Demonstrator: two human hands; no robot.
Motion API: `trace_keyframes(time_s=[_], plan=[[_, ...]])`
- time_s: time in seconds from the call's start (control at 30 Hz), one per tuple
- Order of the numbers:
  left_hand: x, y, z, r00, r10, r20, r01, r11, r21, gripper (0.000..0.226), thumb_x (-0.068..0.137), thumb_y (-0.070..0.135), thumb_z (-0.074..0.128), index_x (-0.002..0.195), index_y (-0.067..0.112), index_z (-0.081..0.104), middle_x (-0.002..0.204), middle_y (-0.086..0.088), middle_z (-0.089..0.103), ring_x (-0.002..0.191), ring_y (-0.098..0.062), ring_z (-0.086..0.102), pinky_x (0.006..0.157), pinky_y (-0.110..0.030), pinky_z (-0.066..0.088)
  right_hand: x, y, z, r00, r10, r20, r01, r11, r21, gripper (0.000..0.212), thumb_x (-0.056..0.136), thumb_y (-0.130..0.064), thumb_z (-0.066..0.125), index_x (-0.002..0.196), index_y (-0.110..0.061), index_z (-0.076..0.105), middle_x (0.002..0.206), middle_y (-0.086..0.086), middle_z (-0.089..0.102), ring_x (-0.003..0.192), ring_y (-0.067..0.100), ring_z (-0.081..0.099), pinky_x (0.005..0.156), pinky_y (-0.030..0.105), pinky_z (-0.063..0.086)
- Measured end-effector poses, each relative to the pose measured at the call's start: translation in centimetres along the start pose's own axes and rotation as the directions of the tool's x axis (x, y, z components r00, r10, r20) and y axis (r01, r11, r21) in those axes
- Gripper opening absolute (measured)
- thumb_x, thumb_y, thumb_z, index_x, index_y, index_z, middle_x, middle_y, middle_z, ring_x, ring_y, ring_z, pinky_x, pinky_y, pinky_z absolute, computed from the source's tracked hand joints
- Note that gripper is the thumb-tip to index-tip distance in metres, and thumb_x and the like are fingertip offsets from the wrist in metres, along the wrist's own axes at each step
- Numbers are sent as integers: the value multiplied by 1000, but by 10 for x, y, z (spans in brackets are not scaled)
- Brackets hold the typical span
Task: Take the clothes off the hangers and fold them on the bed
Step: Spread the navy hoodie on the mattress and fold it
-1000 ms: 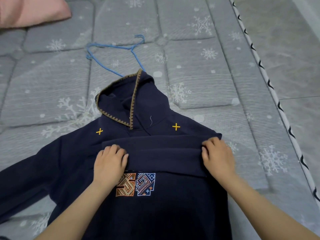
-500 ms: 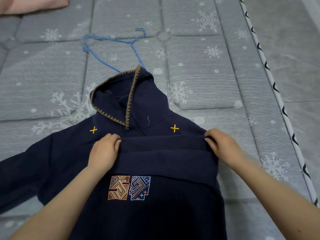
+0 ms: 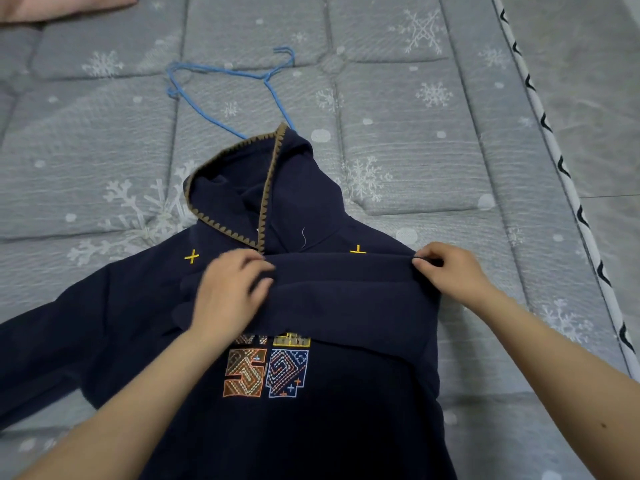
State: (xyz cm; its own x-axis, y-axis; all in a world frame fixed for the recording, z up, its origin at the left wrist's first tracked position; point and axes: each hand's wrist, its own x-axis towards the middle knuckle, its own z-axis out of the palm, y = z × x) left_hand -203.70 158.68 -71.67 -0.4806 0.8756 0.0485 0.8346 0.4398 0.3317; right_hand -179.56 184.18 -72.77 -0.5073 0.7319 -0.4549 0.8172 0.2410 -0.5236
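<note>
A navy hoodie (image 3: 311, 410) lies front up on the bed, its brown-trimmed hood (image 3: 263, 188) pointing away from me. Its right sleeve (image 3: 346, 299) is folded across the chest, above the embroidered patch (image 3: 266, 372). My left hand (image 3: 228, 292) grips the sleeve's free end near the neck. At the right shoulder, my right hand (image 3: 450, 271) pinches the top edge of the folded sleeve. The other sleeve (image 3: 69, 341) stretches out to the left. A blue wire hanger (image 3: 225, 74) lies empty beyond the hood.
The grey quilted mattress (image 3: 415, 150) with snowflake print fills the view. Its piped edge (image 3: 568, 188) runs down the right side, with floor beyond. Something pink (image 3: 52, 5) lies at the far left corner.
Both hands have slid the folded sleeve up the chest toward the neck. The left hand went from lying on the sleeve to gripping it; more of the embroidered patch now shows.
</note>
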Motion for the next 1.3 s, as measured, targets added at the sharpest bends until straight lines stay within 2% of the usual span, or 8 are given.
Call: trace_keyframes(time_s=[0.23,0.33,0.53,0.73,0.93,1.07,1.13,1.3], plan=[[-7,90,52,838,516,177,-507,856,-96,28,73,48,62,89,27,72,90,9,62,80,-15,59,74,-27,42,-1,1,-20,997,46,69,-51,996,76,14,83,-11,65,86,-25,65,96,-7,62,99,13,57,93,31,44],[-25,92,74,807,515,291,-519,852,-68,34,58,46,83,86,30,74,87,10,61,76,-13,59,65,-22,49,-3,8,-25,998,-19,61,20,1000,-18,10,84,-17,67,81,-25,65,93,-9,58,98,13,55,93,32,43],[-40,85,90,890,418,184,-403,908,-117,30,60,14,88,83,24,72,79,6,47,68,-10,40,42,-21,32,3,12,-20,1000,5,-6,-5,998,-55,8,87,-19,63,82,-25,66,87,-6,66,84,13,60,76,28,45],[-70,94,95,731,642,231,-633,764,-123,24,61,22,85,81,27,72,76,8,45,63,-7,44,48,-19,33,6,11,-8,981,143,-129,-151,987,-59,11,88,-18,57,81,-26,62,89,-2,65,90,20,60,79,32,48],[-70,65,71,885,461,72,-452,885,-113,16,85,38,58,85,26,69,86,9,59,73,-10,53,66,-25,41,-5,-14,1,980,-183,-82,138,912,-386,27,83,-26,56,108,-26,65,115,-5,61,113,22,49,95,33,27],[-75,31,60,950,313,-4,-313,950,-11,25,79,34,69,100,21,67,105,1,61,98,-18,55,87,-32,44,-7,-55,36,922,-365,126,386,884,-264,29,87,-39,57,113,-27,61,109,-12,61,109,13,52,101,31,26],[-77,21,57,961,274,41,-276,960,41,33,73,31,77,103,20,68,109,1,61,97,-18,56,82,-32,49,-6,-75,54,917,-285,279,341,923,-178,33,87,-40,59,116,-26,57,100,-13,61,101,11,56,97,30,33],[-83,14,57,976,208,58,-211,977,32,46,60,19,87,102,19,69,91,3,65,69,-14,59,55,-24,50,1,-93,75,900,-249,357,403,787,-467,19,88,-36,59,103,-24,62,98,-7,54,102,17,55,87,30,35]])
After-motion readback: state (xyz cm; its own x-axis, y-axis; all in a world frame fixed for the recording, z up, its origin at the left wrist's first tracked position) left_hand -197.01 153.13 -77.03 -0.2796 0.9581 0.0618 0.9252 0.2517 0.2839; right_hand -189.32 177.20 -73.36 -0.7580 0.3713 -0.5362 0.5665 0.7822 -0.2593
